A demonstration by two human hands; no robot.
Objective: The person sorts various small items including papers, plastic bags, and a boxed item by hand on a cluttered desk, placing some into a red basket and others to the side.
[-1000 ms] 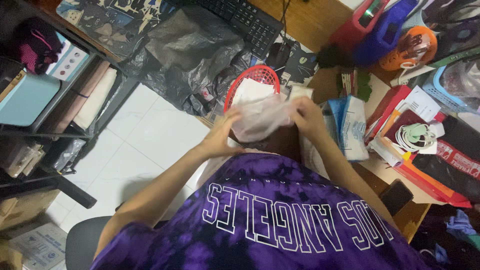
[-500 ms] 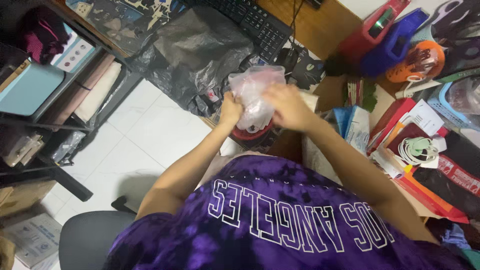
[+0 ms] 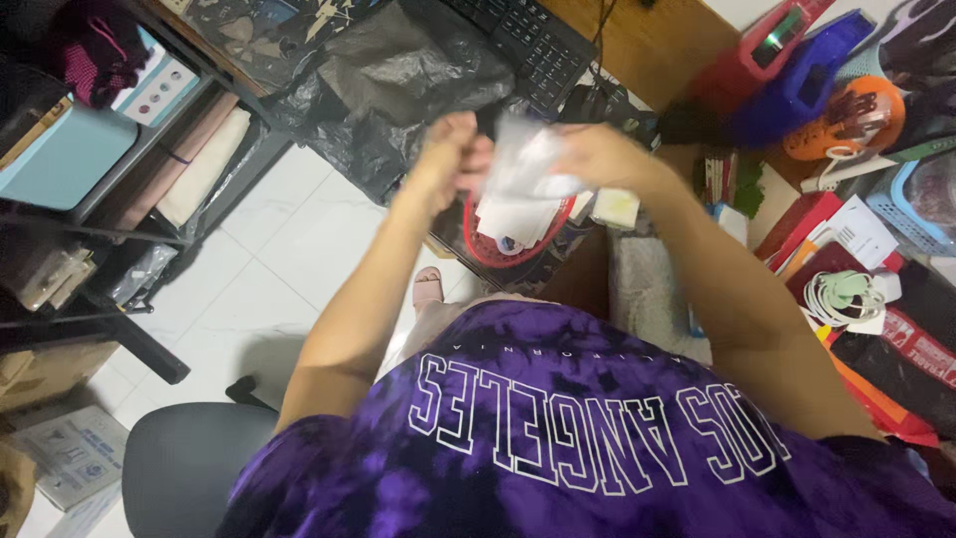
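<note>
My left hand [image 3: 450,149] and my right hand [image 3: 597,154] are raised above the desk edge, both closed on a thin, crumpled clear plastic bag [image 3: 528,164] stretched between them. The bag is blurred by motion. Directly below it sits a red mesh basket [image 3: 478,247] holding white papers [image 3: 513,219]. A small pale block [image 3: 617,207] lies just right of the basket, under my right wrist.
A crumpled black plastic bag [image 3: 398,80] and a black keyboard [image 3: 523,40] lie behind the hands. Red, blue and orange containers [image 3: 797,80], papers and a coiled cable [image 3: 841,294] crowd the desk at right. A metal shelf [image 3: 100,169] stands left over white floor tiles [image 3: 249,299].
Both hands have lifted the plastic bag up and away from the red basket, uncovering the white papers in it. The camera view has shifted slightly.
</note>
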